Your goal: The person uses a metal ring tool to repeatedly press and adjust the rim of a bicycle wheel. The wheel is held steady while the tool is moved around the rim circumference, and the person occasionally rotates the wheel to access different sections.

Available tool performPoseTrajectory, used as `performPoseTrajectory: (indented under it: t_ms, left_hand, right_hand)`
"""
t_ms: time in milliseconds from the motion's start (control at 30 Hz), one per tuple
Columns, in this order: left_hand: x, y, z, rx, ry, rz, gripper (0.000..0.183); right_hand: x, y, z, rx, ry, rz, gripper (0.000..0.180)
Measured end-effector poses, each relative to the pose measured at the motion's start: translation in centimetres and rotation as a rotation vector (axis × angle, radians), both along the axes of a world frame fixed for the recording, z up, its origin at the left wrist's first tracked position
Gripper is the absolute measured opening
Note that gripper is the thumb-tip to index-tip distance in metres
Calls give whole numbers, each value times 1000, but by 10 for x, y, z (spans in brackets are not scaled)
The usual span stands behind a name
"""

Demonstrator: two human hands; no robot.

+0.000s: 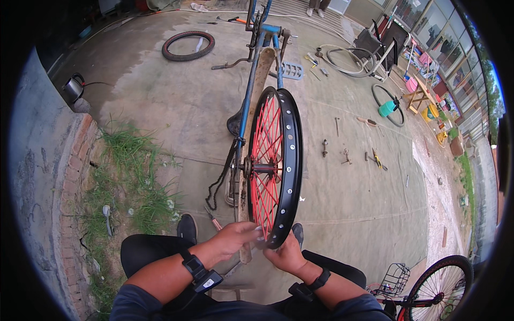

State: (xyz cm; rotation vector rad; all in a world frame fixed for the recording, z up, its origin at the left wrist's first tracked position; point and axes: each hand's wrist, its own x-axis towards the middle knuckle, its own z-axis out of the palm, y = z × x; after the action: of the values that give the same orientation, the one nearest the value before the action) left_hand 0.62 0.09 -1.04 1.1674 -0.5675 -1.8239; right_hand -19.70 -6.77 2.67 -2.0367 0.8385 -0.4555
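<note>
A black bicycle wheel rim (290, 160) with red spokes stands upright in front of me, its hub (265, 168) beside the blue bicycle frame (251, 96). My left hand (231, 242) is at the lower left part of the rim, fingertips at the spokes, slightly blurred. My right hand (287, 254) holds the bottom of the rim from the right. A loose chain (220, 180) hangs from the frame left of the wheel. A rusty chain guard (263, 72) runs along the frame. A screwdriver (215, 220) lies on the floor by my left shoe.
Axle parts (324, 147), pliers (377, 158) and a brush (367, 121) lie right. A tire (188, 45) lies upper left, a kettle (73, 87) beyond the grass. A teal spray bottle (387, 108) and another bicycle wheel (439, 293) are right. A person (318, 6) stands far back.
</note>
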Motion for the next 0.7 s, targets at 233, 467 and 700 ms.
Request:
performPoseTrajectory:
  t_ms: [233, 467, 700]
  left_hand:
    - [-1, 0, 0, 16, 25, 22, 30]
    - [-7, 2, -5, 77, 66, 223, 18]
    - [-7, 2, -11, 120, -40, 222, 17]
  right_hand:
    - [-1, 1, -10, 140, 65, -64, 44]
    - [1, 3, 9, 59, 42, -40, 38]
    - [-2, 3, 3, 24, -3, -5, 39]
